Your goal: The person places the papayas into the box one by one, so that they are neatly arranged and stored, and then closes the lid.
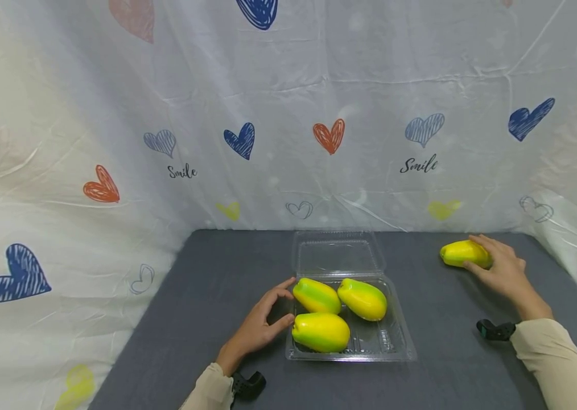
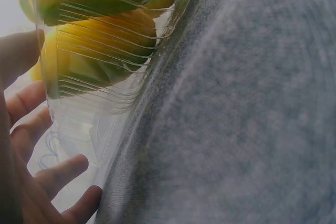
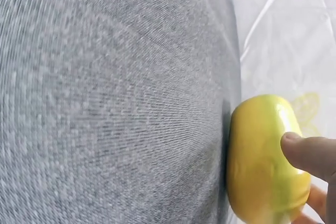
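Yellow fruit (image 1: 453, 254): sits at the fingertips of the right hand (image 1: 505, 272), well apart from the left hand (image 1: 258, 326).
Grip: the right hand grasps it, thumb on the near side; an even, gentle hold should suit the smooth skin.
Support: the left hand spreads loosely, clenching nothing; light contact should steady the clear box (image 1: 405, 345).
Beside the left hand: the box, three more fruits (image 1: 321, 332) inside, lid (image 1: 337, 255) open beyond.

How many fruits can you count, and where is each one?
4: back-left fruit, back-right fruit, front-left fruit in the box; fourth fruit gripped by the right hand.
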Motion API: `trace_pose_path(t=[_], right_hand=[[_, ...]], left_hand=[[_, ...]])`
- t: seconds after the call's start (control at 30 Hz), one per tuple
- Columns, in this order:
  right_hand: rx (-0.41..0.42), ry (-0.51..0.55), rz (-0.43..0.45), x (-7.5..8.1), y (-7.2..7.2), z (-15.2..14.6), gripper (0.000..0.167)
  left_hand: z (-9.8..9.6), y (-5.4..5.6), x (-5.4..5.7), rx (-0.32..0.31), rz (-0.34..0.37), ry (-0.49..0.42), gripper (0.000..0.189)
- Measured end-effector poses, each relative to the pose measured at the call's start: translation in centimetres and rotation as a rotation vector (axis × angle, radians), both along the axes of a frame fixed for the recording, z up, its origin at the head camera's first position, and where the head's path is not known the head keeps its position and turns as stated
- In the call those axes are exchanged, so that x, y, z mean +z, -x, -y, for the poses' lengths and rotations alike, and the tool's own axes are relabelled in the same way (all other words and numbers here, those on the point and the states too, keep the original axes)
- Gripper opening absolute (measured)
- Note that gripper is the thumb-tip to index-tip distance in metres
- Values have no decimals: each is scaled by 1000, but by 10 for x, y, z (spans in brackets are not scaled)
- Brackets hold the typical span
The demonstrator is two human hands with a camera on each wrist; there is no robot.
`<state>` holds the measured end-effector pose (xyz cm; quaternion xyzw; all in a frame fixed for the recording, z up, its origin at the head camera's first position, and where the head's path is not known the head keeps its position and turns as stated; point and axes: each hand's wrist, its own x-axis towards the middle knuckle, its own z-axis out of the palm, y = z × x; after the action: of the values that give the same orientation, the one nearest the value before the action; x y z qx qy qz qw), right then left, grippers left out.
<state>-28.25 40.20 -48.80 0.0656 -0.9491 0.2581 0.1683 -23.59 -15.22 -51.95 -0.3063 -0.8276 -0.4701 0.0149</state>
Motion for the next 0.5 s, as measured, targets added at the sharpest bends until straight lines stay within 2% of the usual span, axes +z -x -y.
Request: trace_pose_path(t=[0.33, 0.5], right_hand=[[-63, -21, -27, -6, 3, -5, 54], [-58, -8, -28, -9, 5, -7, 52]], left_hand=[[1, 1, -2, 0, -5, 4, 30], [1, 0, -1, 7, 3, 7, 30]])
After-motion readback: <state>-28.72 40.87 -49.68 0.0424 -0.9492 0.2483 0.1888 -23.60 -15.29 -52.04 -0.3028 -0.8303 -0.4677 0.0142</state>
